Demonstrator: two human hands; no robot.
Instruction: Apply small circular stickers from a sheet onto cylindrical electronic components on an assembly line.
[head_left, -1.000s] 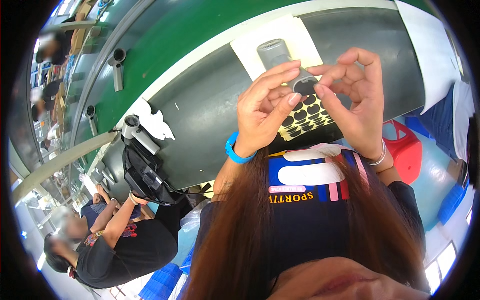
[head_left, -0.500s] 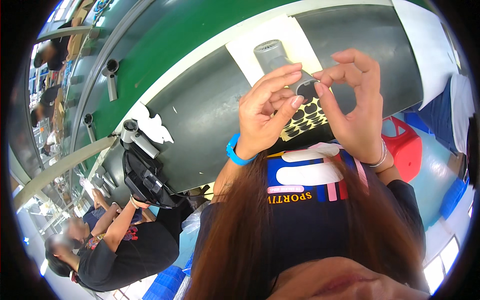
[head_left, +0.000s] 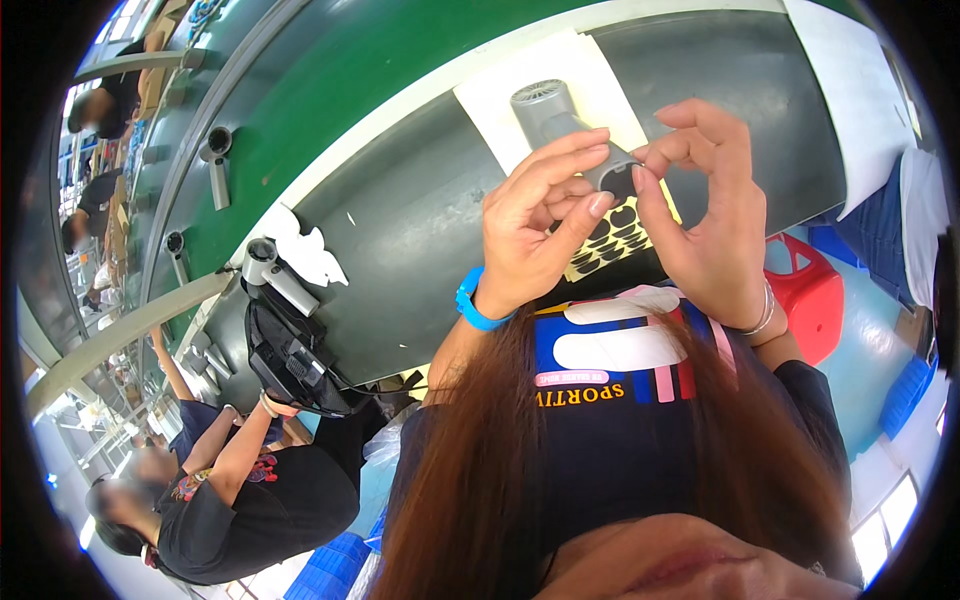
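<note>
A grey hair dryer (head_left: 556, 122) is in front of me, its vented round end pointing away and its handle toward me. My left hand (head_left: 545, 215) grips the handle near its lower end, fingers curled over the side and thumb beneath. At the dark handle end (head_left: 619, 181), my right hand (head_left: 705, 205) pinches with thumb and index finger on the rim; whether a small piece is between the fingertips I cannot make out. Its other fingers are raised and bent. Below the handle lies a yellow sheet of black stickers (head_left: 608, 245), partly hidden by my hands.
Pale paper sheets (head_left: 490, 105) lie under the dryer on the dark mat (head_left: 400, 200). Left are a black bag-like item (head_left: 285, 350), another dryer (head_left: 280, 275) and a white scrap (head_left: 308, 252). More dryers (head_left: 219, 170) rest on the green belt (head_left: 340, 95). A co-worker (head_left: 260, 510) sits left; a red stool (head_left: 805, 300) stands right.
My hands and the hair dryer have shifted very slightly right, keeping the same hold. On the green belt, a dryer has slid a little toward the lower left. A farther person's arm has reached up.
</note>
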